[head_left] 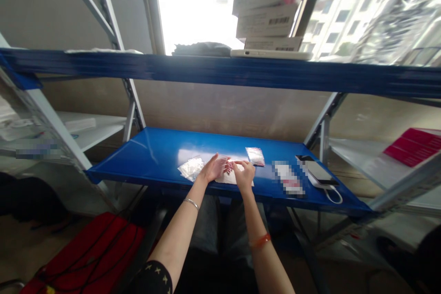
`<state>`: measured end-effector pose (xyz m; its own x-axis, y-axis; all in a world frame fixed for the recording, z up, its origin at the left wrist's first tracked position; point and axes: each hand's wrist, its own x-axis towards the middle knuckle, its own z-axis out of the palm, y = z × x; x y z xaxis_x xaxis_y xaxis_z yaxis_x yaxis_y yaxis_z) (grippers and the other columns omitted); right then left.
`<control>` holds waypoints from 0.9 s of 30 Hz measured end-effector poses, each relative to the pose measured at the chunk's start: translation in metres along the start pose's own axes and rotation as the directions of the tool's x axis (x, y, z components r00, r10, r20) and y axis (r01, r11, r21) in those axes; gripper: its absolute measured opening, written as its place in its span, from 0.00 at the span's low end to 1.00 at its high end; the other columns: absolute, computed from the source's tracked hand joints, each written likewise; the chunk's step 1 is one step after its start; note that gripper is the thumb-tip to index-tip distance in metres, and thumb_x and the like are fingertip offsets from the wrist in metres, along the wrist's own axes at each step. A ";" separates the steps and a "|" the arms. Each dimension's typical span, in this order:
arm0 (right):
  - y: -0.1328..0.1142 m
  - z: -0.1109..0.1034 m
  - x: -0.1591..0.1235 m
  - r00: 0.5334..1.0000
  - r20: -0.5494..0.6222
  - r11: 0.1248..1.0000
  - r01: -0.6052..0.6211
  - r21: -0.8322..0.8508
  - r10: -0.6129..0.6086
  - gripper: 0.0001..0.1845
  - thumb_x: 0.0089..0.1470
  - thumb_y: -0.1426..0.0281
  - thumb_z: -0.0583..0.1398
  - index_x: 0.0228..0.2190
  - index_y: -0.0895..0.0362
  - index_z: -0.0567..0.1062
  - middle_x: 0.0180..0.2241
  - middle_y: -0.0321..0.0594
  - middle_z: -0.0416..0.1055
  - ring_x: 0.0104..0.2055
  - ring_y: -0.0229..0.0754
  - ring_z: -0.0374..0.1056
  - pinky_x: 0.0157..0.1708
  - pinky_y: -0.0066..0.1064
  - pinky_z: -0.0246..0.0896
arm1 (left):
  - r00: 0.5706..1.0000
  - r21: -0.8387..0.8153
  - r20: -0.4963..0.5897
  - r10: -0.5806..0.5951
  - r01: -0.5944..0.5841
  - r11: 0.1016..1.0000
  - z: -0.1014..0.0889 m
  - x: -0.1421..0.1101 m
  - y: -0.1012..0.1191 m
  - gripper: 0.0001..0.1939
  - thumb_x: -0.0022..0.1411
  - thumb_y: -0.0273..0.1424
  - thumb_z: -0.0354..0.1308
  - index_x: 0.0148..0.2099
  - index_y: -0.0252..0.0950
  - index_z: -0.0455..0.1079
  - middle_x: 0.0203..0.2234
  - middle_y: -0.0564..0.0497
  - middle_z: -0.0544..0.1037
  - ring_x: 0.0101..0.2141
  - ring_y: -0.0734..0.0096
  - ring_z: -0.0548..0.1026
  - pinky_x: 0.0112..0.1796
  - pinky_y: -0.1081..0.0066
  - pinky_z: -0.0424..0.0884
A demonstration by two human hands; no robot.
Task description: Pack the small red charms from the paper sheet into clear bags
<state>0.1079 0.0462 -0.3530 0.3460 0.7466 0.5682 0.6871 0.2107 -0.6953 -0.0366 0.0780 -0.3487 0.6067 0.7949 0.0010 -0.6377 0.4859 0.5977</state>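
Above the blue shelf, my left hand (214,168) is open, palm turned inward and fingers stretched toward a cluster of small red pieces (228,166). From the other side my right hand (244,175) reaches the same cluster, its fingers bent and pinched together at the edge of it. Whether a piece sits between those fingertips is too small to tell. Beneath both hands lies a white sheet (225,178). Left of it is a loose pile of clear plastic bags (191,168). A small plastic bag with red edges (255,156) lies just beyond my right hand.
To the right lie a blurred-out card (288,178), a dark-screened phone (322,172) and a white cable (336,195). The blue shelf (158,140) stands between metal posts. An upper blue beam (206,70) crosses ahead, below stacked boxes (265,18). A red case (93,248) is at lower left.
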 end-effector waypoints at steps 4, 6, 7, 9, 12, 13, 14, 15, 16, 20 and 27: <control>-0.023 -0.003 0.017 0.996 0.011 0.988 0.088 0.128 -0.090 0.18 0.51 0.56 0.57 0.29 0.57 0.79 0.33 0.45 0.71 0.42 0.47 0.63 0.45 0.36 0.53 | 1.000 -0.004 -0.018 0.008 -0.008 1.000 -0.002 0.001 -0.001 0.25 0.64 0.43 0.45 0.40 0.27 0.73 0.29 0.43 0.77 0.31 0.67 0.74 0.37 0.70 0.66; -0.032 -0.003 0.022 0.990 0.066 0.982 0.115 0.151 -0.126 0.19 0.51 0.55 0.57 0.28 0.57 0.79 0.33 0.45 0.71 0.42 0.47 0.64 0.44 0.36 0.54 | 1.000 -0.010 -0.024 0.011 -0.011 1.000 -0.003 0.001 -0.001 0.25 0.64 0.43 0.44 0.39 0.28 0.74 0.30 0.43 0.77 0.31 0.68 0.74 0.37 0.70 0.66; -0.034 -0.002 0.024 0.986 0.094 0.980 0.123 0.157 -0.138 0.20 0.51 0.54 0.57 0.28 0.57 0.79 0.33 0.45 0.71 0.41 0.46 0.64 0.43 0.35 0.55 | 1.000 -0.014 -0.026 0.010 -0.011 1.000 -0.003 0.002 -0.001 0.24 0.64 0.43 0.44 0.38 0.28 0.74 0.30 0.43 0.77 0.31 0.68 0.74 0.37 0.71 0.66; -0.032 -0.001 0.023 0.984 0.116 0.982 0.119 0.150 -0.137 0.22 0.52 0.54 0.55 0.29 0.57 0.79 0.34 0.46 0.71 0.39 0.46 0.64 0.41 0.34 0.56 | 1.000 -0.020 -0.026 0.009 -0.010 1.000 -0.004 0.002 -0.001 0.24 0.65 0.43 0.44 0.38 0.29 0.74 0.29 0.44 0.77 0.30 0.68 0.74 0.36 0.71 0.66; -0.017 -0.001 0.015 0.997 0.056 0.997 0.050 0.057 -0.053 0.23 0.54 0.55 0.52 0.31 0.59 0.79 0.34 0.47 0.71 0.39 0.46 0.64 0.41 0.34 0.55 | 1.000 -0.016 -0.015 0.003 -0.003 1.000 -0.004 0.003 0.000 0.25 0.64 0.43 0.44 0.41 0.27 0.73 0.29 0.42 0.77 0.30 0.67 0.74 0.36 0.70 0.66; -0.010 -0.001 0.011 0.999 0.034 1.000 0.022 -0.002 -0.022 0.22 0.54 0.56 0.52 0.31 0.59 0.79 0.33 0.47 0.71 0.38 0.46 0.64 0.41 0.34 0.55 | 1.000 -0.013 -0.010 0.000 0.000 1.000 -0.005 0.003 0.000 0.25 0.64 0.43 0.44 0.43 0.26 0.72 0.30 0.41 0.78 0.31 0.66 0.74 0.36 0.70 0.66; -0.003 -0.002 0.006 1.000 0.025 0.998 -0.004 -0.070 0.005 0.21 0.54 0.57 0.53 0.31 0.59 0.79 0.33 0.48 0.70 0.38 0.47 0.63 0.40 0.35 0.55 | 1.000 -0.012 -0.005 -0.003 0.003 1.000 -0.005 0.002 0.000 0.26 0.64 0.43 0.44 0.44 0.25 0.71 0.31 0.40 0.78 0.32 0.66 0.75 0.37 0.70 0.66; 0.004 -0.002 0.002 0.999 0.039 0.990 -0.017 -0.141 0.022 0.20 0.53 0.58 0.54 0.31 0.59 0.79 0.33 0.48 0.70 0.38 0.47 0.63 0.40 0.35 0.54 | 1.000 -0.013 0.000 -0.005 0.005 1.000 -0.005 0.002 0.000 0.26 0.64 0.43 0.44 0.46 0.25 0.71 0.32 0.40 0.78 0.32 0.66 0.75 0.37 0.70 0.67; 0.009 -0.003 -0.002 0.997 0.067 0.979 -0.025 -0.204 0.040 0.18 0.51 0.59 0.56 0.30 0.58 0.79 0.33 0.48 0.70 0.38 0.48 0.63 0.39 0.35 0.54 | 1.000 -0.014 0.004 -0.008 0.008 1.000 -0.006 0.001 0.000 0.26 0.64 0.43 0.44 0.46 0.24 0.70 0.33 0.40 0.78 0.32 0.66 0.75 0.37 0.71 0.67; 0.016 -0.006 -0.010 0.980 0.160 0.937 -0.058 -0.344 0.119 0.13 0.50 0.63 0.57 0.31 0.55 0.79 0.35 0.47 0.71 0.39 0.48 0.62 0.38 0.34 0.52 | 1.000 -0.013 0.002 -0.005 0.005 1.000 -0.006 0.000 0.001 0.27 0.66 0.43 0.41 0.47 0.24 0.70 0.32 0.41 0.79 0.31 0.68 0.76 0.36 0.72 0.68; 0.008 -0.010 -0.009 0.965 0.236 0.941 -0.029 -0.337 0.114 0.13 0.49 0.59 0.59 0.33 0.51 0.79 0.37 0.44 0.70 0.42 0.48 0.61 0.38 0.33 0.51 | 1.000 -0.006 -0.008 0.005 -0.005 1.000 -0.004 -0.001 0.000 0.28 0.66 0.44 0.41 0.48 0.23 0.69 0.33 0.40 0.79 0.32 0.67 0.76 0.36 0.71 0.68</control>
<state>0.1163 0.0349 -0.3595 0.2611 0.8937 0.3649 0.8520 -0.0357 -0.5224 -0.0392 0.0792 -0.3520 0.5995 0.8004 -0.0022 -0.6439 0.4839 0.5926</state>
